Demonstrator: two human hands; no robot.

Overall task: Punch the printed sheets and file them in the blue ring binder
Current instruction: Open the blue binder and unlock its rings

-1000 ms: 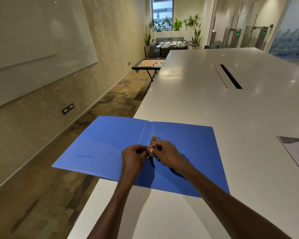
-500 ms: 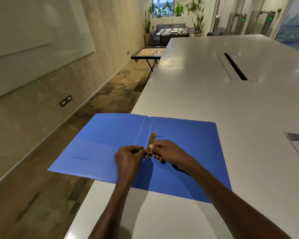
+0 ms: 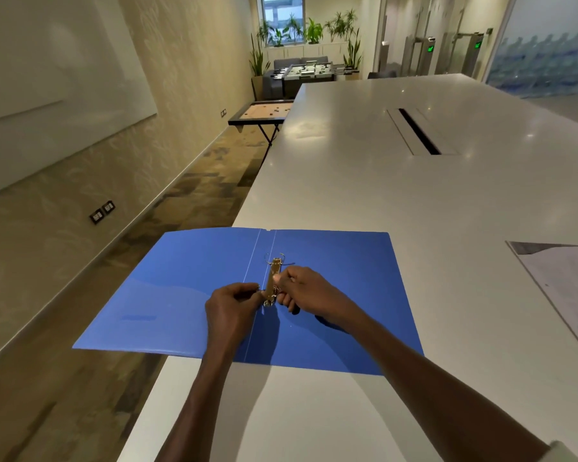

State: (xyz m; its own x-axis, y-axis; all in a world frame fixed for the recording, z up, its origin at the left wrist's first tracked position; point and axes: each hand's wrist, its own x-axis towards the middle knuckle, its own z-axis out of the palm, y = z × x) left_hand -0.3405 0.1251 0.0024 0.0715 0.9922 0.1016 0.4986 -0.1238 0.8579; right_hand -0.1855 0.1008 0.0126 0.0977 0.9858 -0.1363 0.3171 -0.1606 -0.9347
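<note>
You have the blue ring binder (image 3: 331, 295) lying open and flat at the near left corner of the white table (image 3: 364, 181), its left cover overhanging the table edge above the floor. Both your hands are at the brass ring mechanism (image 3: 272, 281) on the spine. Your left hand (image 3: 231, 306) is curled with its fingertips pinching the left half of the near ring; your right hand (image 3: 309, 290) is curled on the right half of that ring, close against the metal strip. The far ring appears parted, its two halves standing apart, so I judge the mechanism to be open or being pulled open. No sheet sits on the rings, and both covers show bare blue inside. The printed sheets (image 3: 568, 285) lie on the table well to your right, partly cut off by the frame edge; whether they carry punched holes cannot be told from here. No hole punch is in view. My judgement: the task is at an early stage, with the binder laid out and its rings being worked, and the punching (if not yet done) and all the filing left to do. No brand, label or legible writing shows on the binder, the mechanism or the sheets; the print on the paper is too faint to read.
</note>
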